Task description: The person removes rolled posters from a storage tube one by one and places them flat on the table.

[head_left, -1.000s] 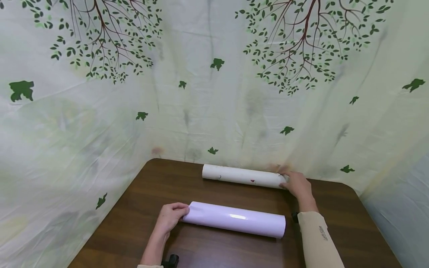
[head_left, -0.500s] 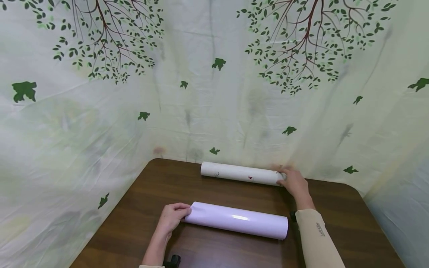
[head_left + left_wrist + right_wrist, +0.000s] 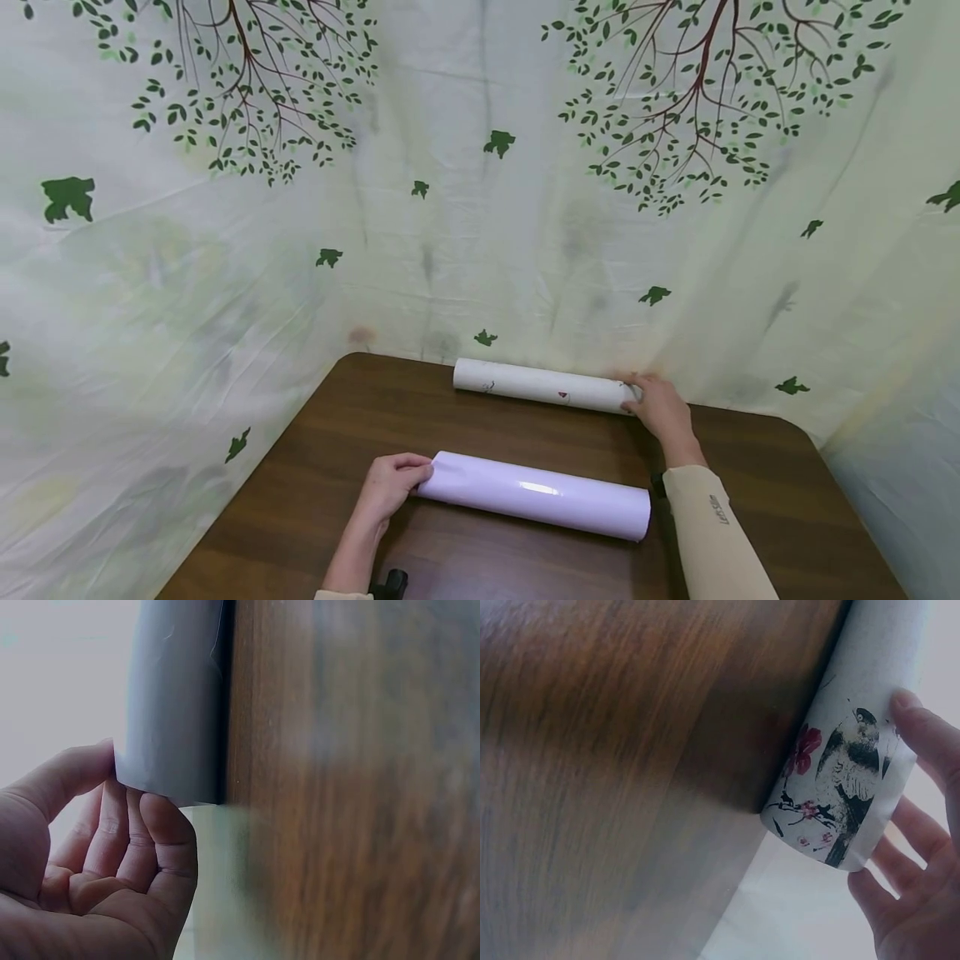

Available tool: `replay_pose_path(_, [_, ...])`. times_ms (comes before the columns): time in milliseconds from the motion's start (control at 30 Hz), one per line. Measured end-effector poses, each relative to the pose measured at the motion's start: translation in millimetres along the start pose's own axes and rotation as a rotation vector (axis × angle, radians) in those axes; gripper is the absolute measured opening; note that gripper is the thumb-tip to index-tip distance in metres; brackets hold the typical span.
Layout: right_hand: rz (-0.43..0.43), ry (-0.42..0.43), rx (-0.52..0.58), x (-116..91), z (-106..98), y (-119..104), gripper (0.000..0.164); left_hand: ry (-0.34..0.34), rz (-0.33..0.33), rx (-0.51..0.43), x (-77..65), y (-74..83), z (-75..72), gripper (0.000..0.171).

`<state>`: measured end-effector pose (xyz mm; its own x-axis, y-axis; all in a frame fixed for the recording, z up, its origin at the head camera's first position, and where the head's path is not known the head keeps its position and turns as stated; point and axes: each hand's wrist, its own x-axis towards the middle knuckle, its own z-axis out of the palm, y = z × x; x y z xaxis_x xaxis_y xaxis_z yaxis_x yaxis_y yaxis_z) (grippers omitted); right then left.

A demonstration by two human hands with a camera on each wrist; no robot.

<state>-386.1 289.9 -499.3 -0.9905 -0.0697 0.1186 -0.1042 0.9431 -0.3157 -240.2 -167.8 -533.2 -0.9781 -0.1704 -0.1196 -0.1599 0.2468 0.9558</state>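
In the head view a glossy white roll (image 3: 540,493) lies across the table. My left hand (image 3: 390,492) pinches its left end. In the left wrist view the thumb lies at the rim of that roll (image 3: 169,705), and the fingertips (image 3: 165,817) are under its end. Farther back a thinner white roll of paper (image 3: 532,386) lies near the table's far edge. My right hand (image 3: 660,412) grips its right end. The right wrist view shows a bird and red blossoms printed on this roll (image 3: 847,765), with the thumb along its side and fingers around its end.
The brown wooden table (image 3: 315,483) has rounded far corners. Right behind its far edge hangs a pale cloth (image 3: 450,250) printed with branches and green leaves. Both rolls lie roughly parallel, with a strip of wood between them.
The printed roll has moved slightly back toward the cloth, with my right hand on its end. My left hand keeps its hold on the glossy roll. The head view has shifted a little.
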Motion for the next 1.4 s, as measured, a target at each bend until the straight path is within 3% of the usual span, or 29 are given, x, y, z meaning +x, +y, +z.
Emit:
replay_pose_path(333, [-0.004, 0.055, 0.005, -7, 0, 8, 0.056, -0.011, 0.006, -0.001, -3.2, 3.8, 6.4, 0.017])
replay_pose_path(633, [-0.005, 0.044, 0.081, -27, -26, 8, 0.054, -0.013, 0.002, -0.007, -2.6, 5.2, 12.0, 0.016])
replay_pose_path(867, [-0.035, 0.112, 0.091, -61, -37, 16, 0.047, -0.023, 0.015, -0.018, 1.2, 11.2, 16.6, 0.017])
replay_pose_path(1133, [-0.017, 0.104, 0.095, -109, -31, 15, 0.04, -0.024, 0.012, 0.007, 2.6, 14.4, 19.3, 0.017])
replay_pose_path(1233, [0.008, 0.062, 0.116, -125, -28, 12, 0.041, -0.027, 0.013, 0.007, 2.1, 13.9, 21.8, 0.018])
replay_pose_path(1400, [0.068, -0.055, 0.146, -146, -26, 6, 0.056, -0.022, 0.021, 0.001, -1.1, 14.9, 26.0, 0.019])
